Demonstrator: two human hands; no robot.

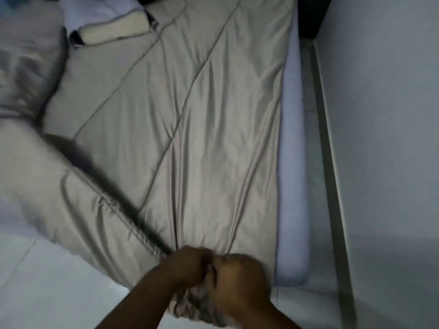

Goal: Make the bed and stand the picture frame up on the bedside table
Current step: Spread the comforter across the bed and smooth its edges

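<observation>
A grey-beige quilted duvet (190, 119) lies spread over the bed, creased, with a folded-over flap running along its left side. At the bottom edge my left hand (190, 264) and my right hand (240, 279) sit side by side, both closed on a bunched corner of the duvet. A pale blue sheet on the mattress (293, 162) shows along the right edge. A cream pillow (114, 29) lies at the top left. No picture frame or bedside table is visible.
A white wall (384, 138) runs close along the right of the bed, with a narrow floor gap (316, 143) between. Pale floor tiles (47, 293) show at the lower left. A dark object (311, 15) stands at the top right corner.
</observation>
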